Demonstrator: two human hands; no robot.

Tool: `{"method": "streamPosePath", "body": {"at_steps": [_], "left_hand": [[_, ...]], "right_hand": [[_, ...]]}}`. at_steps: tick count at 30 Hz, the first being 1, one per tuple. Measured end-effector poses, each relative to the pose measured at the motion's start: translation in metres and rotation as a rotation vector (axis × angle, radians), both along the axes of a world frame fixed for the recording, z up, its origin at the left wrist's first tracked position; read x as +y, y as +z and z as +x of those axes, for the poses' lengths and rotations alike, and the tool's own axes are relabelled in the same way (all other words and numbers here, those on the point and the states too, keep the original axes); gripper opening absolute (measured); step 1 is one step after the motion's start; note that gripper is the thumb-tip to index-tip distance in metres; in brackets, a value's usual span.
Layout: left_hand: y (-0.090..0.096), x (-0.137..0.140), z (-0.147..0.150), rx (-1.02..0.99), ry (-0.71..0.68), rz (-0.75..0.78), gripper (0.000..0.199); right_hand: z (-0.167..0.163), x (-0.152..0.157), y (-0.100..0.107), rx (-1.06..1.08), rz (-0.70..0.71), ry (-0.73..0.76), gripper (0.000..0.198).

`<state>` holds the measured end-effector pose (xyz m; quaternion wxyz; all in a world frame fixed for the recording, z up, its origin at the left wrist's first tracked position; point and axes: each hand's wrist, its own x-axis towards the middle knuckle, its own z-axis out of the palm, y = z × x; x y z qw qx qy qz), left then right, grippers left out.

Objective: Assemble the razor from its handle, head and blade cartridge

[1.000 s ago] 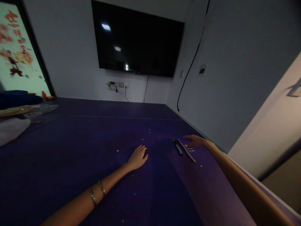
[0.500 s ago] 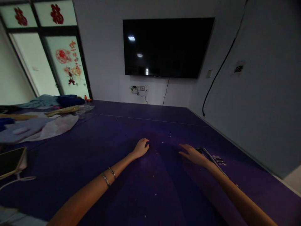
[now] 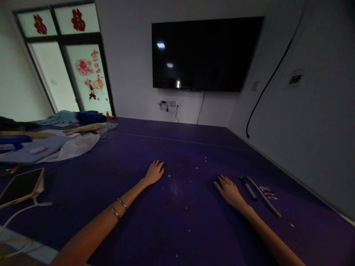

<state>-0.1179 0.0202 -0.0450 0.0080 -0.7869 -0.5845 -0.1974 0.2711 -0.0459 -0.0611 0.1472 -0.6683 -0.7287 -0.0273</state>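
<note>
My left hand (image 3: 154,172) lies palm down on the purple tabletop (image 3: 155,221), fingers spread and holding nothing. Two bracelets circle the left forearm. My right hand (image 3: 229,190) also rests flat on the surface with its fingers apart, and nothing is in it. Just right of that hand lies a razor-like tool with a grey handle (image 3: 251,191). Beside the tool is a long, thin, pale curved strip (image 3: 264,197). Several small dark and shiny pieces (image 3: 268,193) sit farther right. A tiny white scrap (image 3: 169,176) is near my left fingertips, with other specks scattered between the hands.
At the left are a phone (image 3: 23,186) with a white cable (image 3: 24,208), a thin white sheet (image 3: 80,147) and folded cloth (image 3: 91,117). A wall meets the table's right edge, where a black cable (image 3: 260,98) hangs. A television (image 3: 205,55) is mounted ahead.
My left hand has moved left and flattened, with its fingers spreading. My right hand has come slightly nearer and spread out, uncovering the grey-handled tool. The view has shifted a little left.
</note>
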Motion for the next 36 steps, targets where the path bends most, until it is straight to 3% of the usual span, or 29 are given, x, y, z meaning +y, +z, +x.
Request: {"method": "streamPosePath", "body": {"at_steps": [28,36], "left_hand": [[-0.001,0.002,-0.004,0.077,-0.022,-0.057,0.046],[0.0,0.002,-0.004,0.052,-0.058,-0.036,0.045]], "right_hand": [[-0.002,-0.005,0.01,-0.005,0.021,0.026,0.052],[-0.006,-0.007,0.009,0.049,0.105,0.055,0.048]]}}
